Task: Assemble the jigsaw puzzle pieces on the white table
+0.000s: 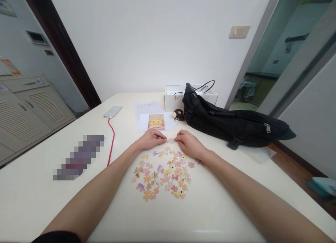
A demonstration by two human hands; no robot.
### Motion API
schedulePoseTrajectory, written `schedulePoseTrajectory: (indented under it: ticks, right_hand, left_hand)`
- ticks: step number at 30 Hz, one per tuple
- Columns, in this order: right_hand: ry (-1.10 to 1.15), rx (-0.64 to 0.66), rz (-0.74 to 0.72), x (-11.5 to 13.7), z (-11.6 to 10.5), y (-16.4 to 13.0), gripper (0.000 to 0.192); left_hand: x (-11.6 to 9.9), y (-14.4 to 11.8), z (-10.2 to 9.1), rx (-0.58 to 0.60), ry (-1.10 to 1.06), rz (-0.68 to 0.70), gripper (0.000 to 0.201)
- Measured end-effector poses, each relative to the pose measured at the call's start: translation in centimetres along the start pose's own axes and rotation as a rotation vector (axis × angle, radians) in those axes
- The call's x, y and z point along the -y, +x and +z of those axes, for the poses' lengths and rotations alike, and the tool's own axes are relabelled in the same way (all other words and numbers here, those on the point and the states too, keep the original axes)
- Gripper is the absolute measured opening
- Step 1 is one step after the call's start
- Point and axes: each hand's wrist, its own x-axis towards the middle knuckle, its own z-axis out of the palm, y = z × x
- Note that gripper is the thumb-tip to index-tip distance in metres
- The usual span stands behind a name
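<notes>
My left hand point(152, 138) and my right hand point(190, 144) meet near the middle of the white table point(210, 208). Between their fingertips lie small pale jigsaw puzzle pieces point(171, 140), which look side by side; whether they interlock is too small to tell. Thumb and fingers of each hand are closed in a pinch at either end of these pieces. Nearer to me spreads a loose heap of jigsaw puzzle pieces point(168, 173) in orange, pink, yellow and purple. Just beyond my hands, a printed picture point(156, 121) of a yellow figure rests on white paper point(142, 121).
On the right lies a long black bag point(215, 122) before a white box point(173, 99). A small brown round item point(179, 114) sits beside the bag. At left are a power bank point(112, 111) with a red cable point(111, 143) and a blurred-out object point(81, 157).
</notes>
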Motion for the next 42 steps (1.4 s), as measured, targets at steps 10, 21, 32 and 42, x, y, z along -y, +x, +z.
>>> schedulePoseTrajectory:
  ticks: [10, 21, 32, 42]
  right_hand:
    - [-0.014, 0.015, 0.006, 0.1, 0.0, 0.0, 0.027]
    - [-0.012, -0.002, 0.010, 0.0, 0.2, 0.0, 0.029]
    - [0.011, -0.011, 0.006, -0.2, 0.5, 0.0, 0.027]
    - [0.104, -0.187, 0.122, -0.3, -0.6, 0.4, 0.033]
  left_hand:
    - [0.2, 0.1, 0.2, 0.054, 0.070, 0.047, 0.022]
    - [0.5, 0.2, 0.5, -0.002, 0.092, 0.111, 0.020]
    - [-1.0, 0.0, 0.7, 0.084, 0.301, 0.193, 0.024]
    - [0.7, 0.3, -0.8, -0.139, 0.116, -0.053, 0.021]
